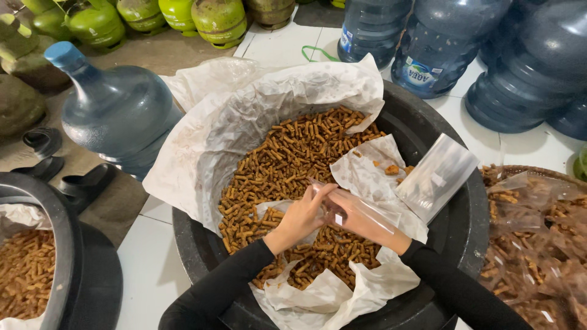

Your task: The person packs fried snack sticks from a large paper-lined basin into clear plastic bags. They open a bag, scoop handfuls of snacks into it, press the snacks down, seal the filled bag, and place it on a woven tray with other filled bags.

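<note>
A big black basin (454, 232) lined with white paper (220, 131) holds a heap of small brown stick snacks (287, 162). Over the heap, my left hand (301, 218) and my right hand (361, 218) meet on a small clear plastic bag (351, 205); the left fingers pinch its top edge while the right hand sits inside or under it. Both arms wear black sleeves. A stack of clear flat bags (437, 177) leans on the basin's right rim.
Another black basin (67, 256) with the same snacks stands at the left. A basket (538, 174) of filled bags (538, 244) sits at the right. Blue water jugs (116, 113) (440, 43), green gas cylinders (217, 21) and dark sandals (43, 146) ring the white tiled floor.
</note>
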